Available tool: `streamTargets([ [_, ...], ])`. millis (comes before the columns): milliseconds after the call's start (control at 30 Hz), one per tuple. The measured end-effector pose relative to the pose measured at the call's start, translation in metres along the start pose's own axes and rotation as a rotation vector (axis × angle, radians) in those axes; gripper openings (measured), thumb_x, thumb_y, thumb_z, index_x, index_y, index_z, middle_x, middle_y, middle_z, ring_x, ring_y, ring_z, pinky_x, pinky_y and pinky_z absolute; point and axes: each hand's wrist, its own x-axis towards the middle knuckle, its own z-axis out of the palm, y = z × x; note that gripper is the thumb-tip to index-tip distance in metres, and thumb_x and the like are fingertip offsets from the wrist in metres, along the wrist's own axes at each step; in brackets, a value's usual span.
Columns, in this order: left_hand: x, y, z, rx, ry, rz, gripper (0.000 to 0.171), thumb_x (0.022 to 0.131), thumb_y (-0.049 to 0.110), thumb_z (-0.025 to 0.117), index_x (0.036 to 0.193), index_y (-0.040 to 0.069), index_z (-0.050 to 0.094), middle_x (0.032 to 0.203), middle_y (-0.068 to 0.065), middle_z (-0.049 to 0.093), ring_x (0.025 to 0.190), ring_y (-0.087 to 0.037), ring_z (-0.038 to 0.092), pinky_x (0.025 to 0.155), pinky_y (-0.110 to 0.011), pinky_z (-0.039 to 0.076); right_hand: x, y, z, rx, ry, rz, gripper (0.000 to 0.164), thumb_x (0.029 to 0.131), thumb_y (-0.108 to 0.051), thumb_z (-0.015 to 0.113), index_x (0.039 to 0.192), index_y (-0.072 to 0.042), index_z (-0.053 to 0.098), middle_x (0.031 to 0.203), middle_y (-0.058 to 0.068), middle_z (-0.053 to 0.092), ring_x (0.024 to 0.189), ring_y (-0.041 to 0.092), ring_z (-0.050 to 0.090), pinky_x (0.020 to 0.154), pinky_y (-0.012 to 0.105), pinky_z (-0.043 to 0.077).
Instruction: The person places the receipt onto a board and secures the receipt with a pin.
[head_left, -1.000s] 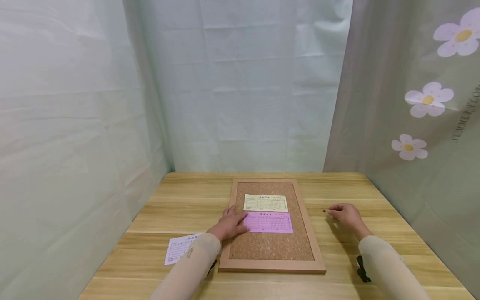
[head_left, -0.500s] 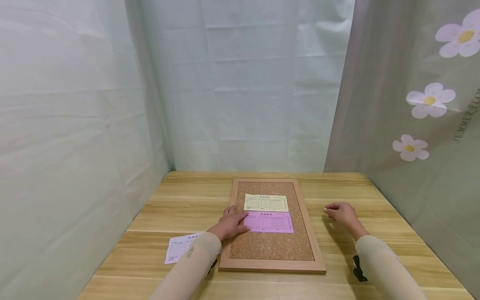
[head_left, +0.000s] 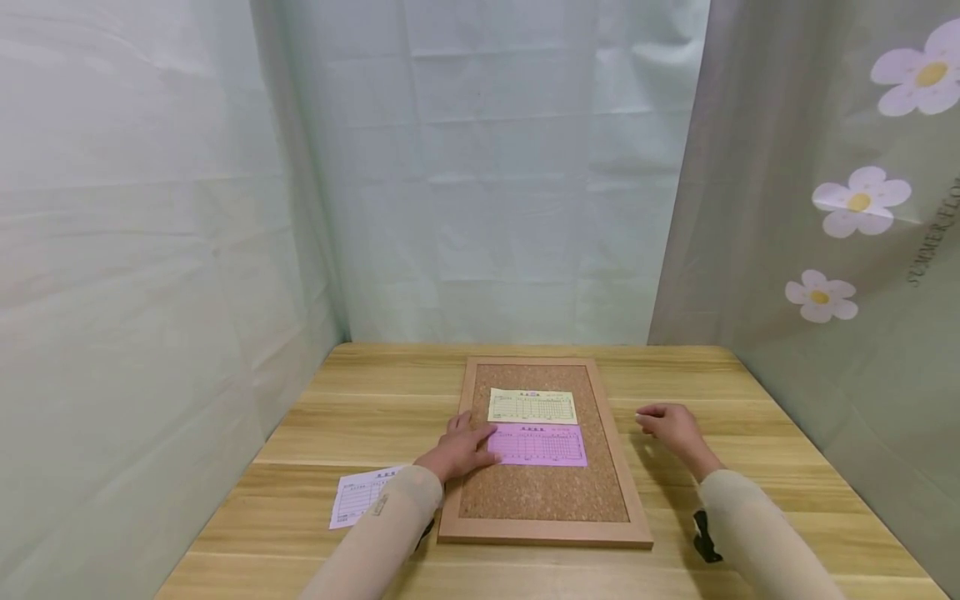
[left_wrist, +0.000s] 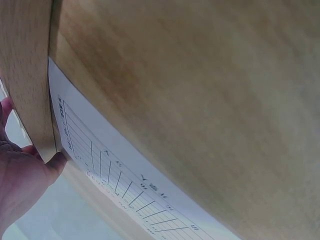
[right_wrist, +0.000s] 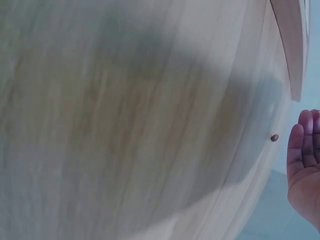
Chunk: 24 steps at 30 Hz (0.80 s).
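Note:
A framed cork board (head_left: 542, 498) lies on the table, with a yellow printed form (head_left: 531, 406) on it and a pink printed form (head_left: 537, 447) just below. My left hand (head_left: 459, 451) rests over the board's left edge, fingers spread, and touches the pink form's left side. Right of the board, my right hand (head_left: 678, 430) hovers with thumb and forefinger pinched at a tiny pale thing (head_left: 639, 416), too small to identify. In the right wrist view, a small brass-coloured tack (right_wrist: 274, 137) lies on the table near the right hand's fingers.
A white printed form (head_left: 360, 497) lies on the wooden table (head_left: 285, 533) left of the board, partly hidden by the left sleeve. It also shows in the left wrist view. Pale curtains (head_left: 495, 208) enclose the back and sides.
My right hand has moved slightly left, toward the board. A small dark red speck seen beside its fingertips a second ago no longer shows in the head view. The left hand stays put.

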Motion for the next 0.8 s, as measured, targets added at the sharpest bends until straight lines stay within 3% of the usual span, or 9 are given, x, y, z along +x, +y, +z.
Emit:
streamTargets([
  [367,-0.001,0.000,0.000,-0.006,0.003,0.007,0.061,0.094,0.039,0.068,0.146,0.013,0.051,0.157,-0.030,0.017,0.145,-0.046,0.015,0.109,-0.062,0.027,0.002,-0.008,0.013,0.039,-0.023,-0.015,0.027,0.097,-0.012,0.063,0.111,0.011,0.067,0.099,0.022,0.070,0.085,0.027,0.067,0.073,0.040,0.056],
  [800,0.001,0.000,0.000,-0.009,-0.004,-0.003,0.061,0.094,0.039,0.068,0.146,0.014,0.050,0.158,-0.029,0.016,0.145,-0.046,0.014,0.109,-0.062,0.027,0.005,-0.019,0.024,0.027,-0.021,0.003,0.026,0.098,-0.017,0.064,0.111,0.005,0.069,0.099,0.018,0.071,0.084,0.022,0.066,0.072,0.038,0.054],
])
